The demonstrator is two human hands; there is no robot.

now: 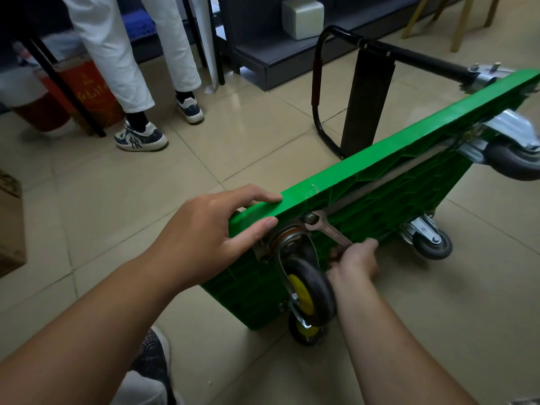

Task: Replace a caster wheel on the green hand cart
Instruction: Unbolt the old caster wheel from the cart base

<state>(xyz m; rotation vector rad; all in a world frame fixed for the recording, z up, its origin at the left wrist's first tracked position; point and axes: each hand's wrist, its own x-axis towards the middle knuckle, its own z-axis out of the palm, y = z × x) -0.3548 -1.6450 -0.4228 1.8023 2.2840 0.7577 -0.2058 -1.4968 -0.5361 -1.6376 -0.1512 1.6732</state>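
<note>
Head view: the green hand cart (394, 159) stands tipped on one long edge on the tiled floor (248, 135), its ribbed underside facing right and its upper edge running from the near corner away to the right. At that near upper corner sits a caster wheel (311, 290) with a yellow hub and black tyre. A second yellow-hubbed wheel (305, 330) shows just below it by the floor, and whether it is mounted cannot be told. A metal wrench (328, 230) has its head on a bolt (310, 219) of the caster's mounting plate. Two grey casters (432, 244) are at the far end of the deck, and a black tubular handle (317, 92) reaches out from there toward the room. Beyond it are a dark grey shelf base (277, 59) bearing a pale block (302, 17), and wooden chair legs (460, 27). At the left a person in white trousers and sneakers (140, 137) stands beside a red box (90, 95). The left hand (216, 232) grips the deck's upper edge at the near corner, fingers curled over the top and thumb on the underside rim. The right hand (355, 263) is closed around the wrench's handle, just beside the caster's tyre.
</note>
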